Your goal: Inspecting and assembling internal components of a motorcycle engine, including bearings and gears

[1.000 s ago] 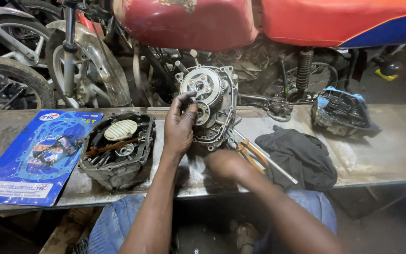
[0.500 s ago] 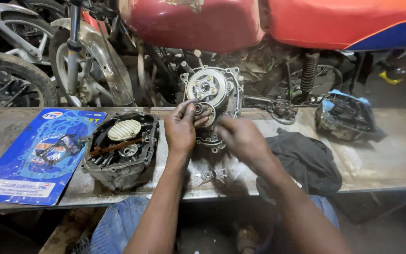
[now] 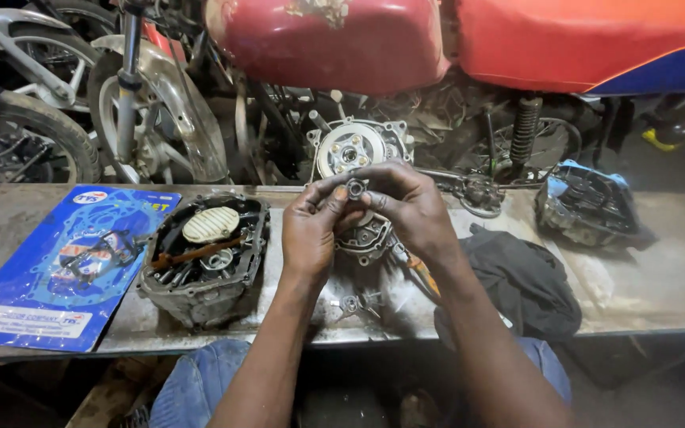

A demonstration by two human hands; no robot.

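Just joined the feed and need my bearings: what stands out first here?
Both hands, left hand and right hand, pinch a small metal ring at centre, above the bench. Behind them stands an engine case. An open cover lies left, beside a blue gasket pack.

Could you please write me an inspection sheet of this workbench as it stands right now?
Surface: worn metal bench, scuffed and stained.
Job's things: small round metal part pinched between both hands; engine clutch assembly upright behind it.
Clutter: open engine cover with loose parts inside, left of the hands; blue gasket pack at far left; black cloth on the right; dark housing at far right; small loose pieces near the front edge.
Grips: left hand and right hand both closed on the small part.
Cables: nothing seen on the bench.
Surroundings: red motorcycle behind the bench; wheels at left.
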